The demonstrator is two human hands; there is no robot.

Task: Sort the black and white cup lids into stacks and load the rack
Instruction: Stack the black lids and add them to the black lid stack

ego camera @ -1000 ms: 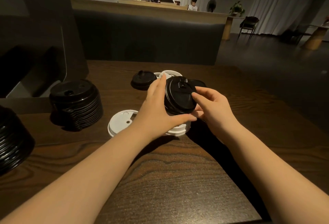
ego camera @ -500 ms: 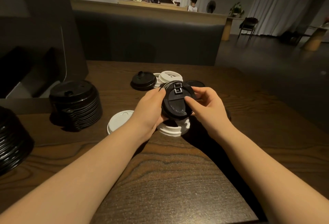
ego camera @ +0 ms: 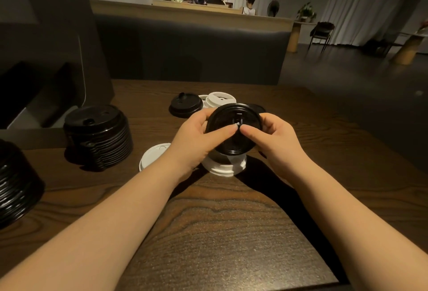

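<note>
I hold 1 black lid up over the small white stack, my left hand and right hand each curled around its rim with both thumbs pressing its face near the flap. I judge the risk is a slip: if my thumbs push too hard the thin lid could flex and pop out, knocking the white stack below. Left of that stack lies 1 loose white lid; further left stand 2 black stacks, 1 nearer and 1 at the table edge. Beyond it sit 1 black lid, at least 1 white lid and another dark lid partly hidden.
</note>
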